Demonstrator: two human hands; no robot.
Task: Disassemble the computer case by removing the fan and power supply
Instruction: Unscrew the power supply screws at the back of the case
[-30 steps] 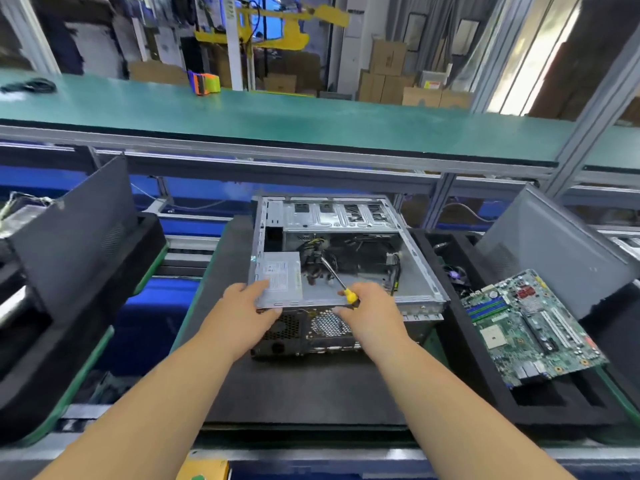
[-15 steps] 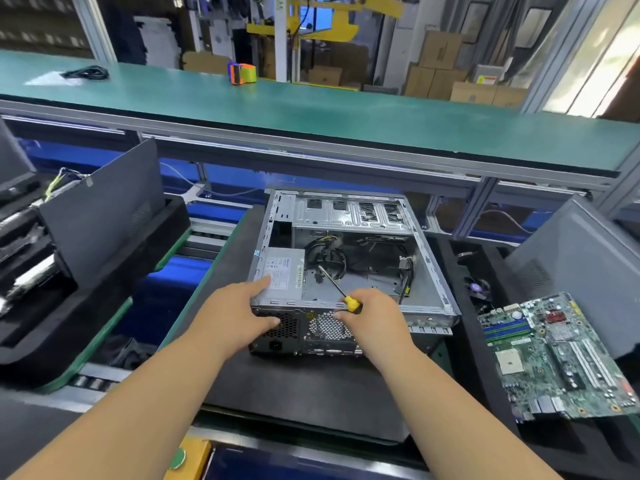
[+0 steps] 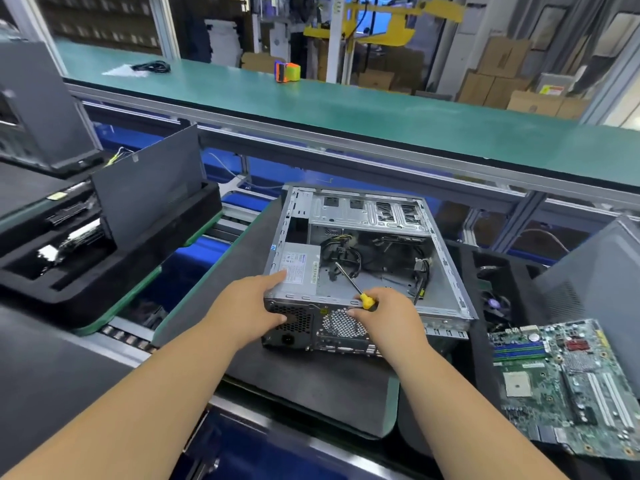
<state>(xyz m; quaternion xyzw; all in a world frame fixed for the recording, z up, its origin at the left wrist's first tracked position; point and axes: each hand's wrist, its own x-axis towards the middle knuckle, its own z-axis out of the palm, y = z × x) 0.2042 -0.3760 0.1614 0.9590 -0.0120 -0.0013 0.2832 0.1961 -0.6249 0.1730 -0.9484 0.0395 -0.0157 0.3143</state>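
Note:
An open grey computer case [image 3: 446, 271] lies on a dark mat [image 3: 311, 382] in front of me. The silver power supply [image 3: 299, 268] sits in its near left corner, with loose cables [image 3: 346, 254] beside it. A round perforated fan grille [image 3: 341, 323] shows on the near rear panel. My left hand [image 3: 249, 306] grips the near left corner, fingers on top of the power supply and thumb on the rear panel. My right hand [image 3: 388, 317] holds a yellow-handled screwdriver [image 3: 356, 289] at the case's near rim, its shaft pointing into the case.
A green motherboard [image 3: 568, 386] lies on black foam at the right, beside a grey side panel [image 3: 595, 278]. Black foam trays [image 3: 104, 265] with a dark panel stand at the left. A green conveyor shelf [image 3: 346, 102] runs behind the case.
The view has swung left, so the case sits further right in frame. My left thumb has slid down onto the rear panel. The right hand keeps hold of the screwdriver.

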